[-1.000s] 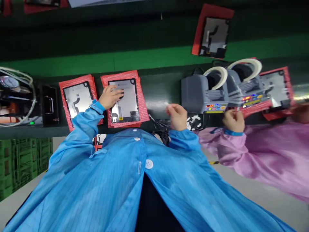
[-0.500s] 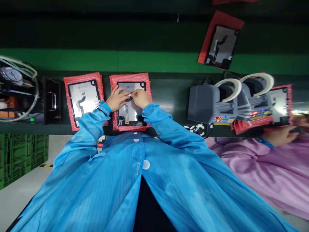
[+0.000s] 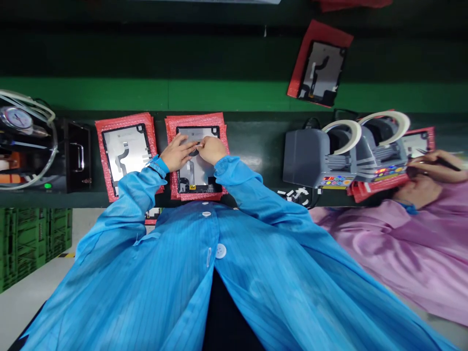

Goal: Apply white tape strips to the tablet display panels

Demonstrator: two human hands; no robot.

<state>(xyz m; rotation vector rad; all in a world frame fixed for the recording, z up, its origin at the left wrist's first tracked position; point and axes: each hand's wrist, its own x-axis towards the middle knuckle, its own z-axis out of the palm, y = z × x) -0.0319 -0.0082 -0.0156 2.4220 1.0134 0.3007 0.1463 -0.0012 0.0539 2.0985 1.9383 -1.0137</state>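
Note:
A grey tablet back panel point(image 3: 199, 170) lies on a stack of red bubble-wrap sheets point(image 3: 219, 126) at the dark bench's near edge. My left hand point(image 3: 176, 153) rests on the panel's upper left with fingers stretched flat. My right hand point(image 3: 211, 148) is closed in a pinch beside it, fingertips pressing a small pale piece of tape point(image 3: 198, 144) onto the panel's upper middle. The two hands nearly touch. Both blue sleeves cover the panel's lower corners.
A second panel on red wrap point(image 3: 126, 151) lies to the left, beside a black box with a handle point(image 3: 78, 156) and a pressure gauge point(image 3: 16, 118). Two grey tape dispensers point(image 3: 329, 151) stand at right. A co-worker's pink sleeve point(image 3: 383, 234) and hands are far right. Another panel point(image 3: 320, 66) lies on the green belt.
My right hand has come from beside the tape dispenser to the panel and now presses the tape there. My left hand stays on the panel. The co-worker's hands moved right.

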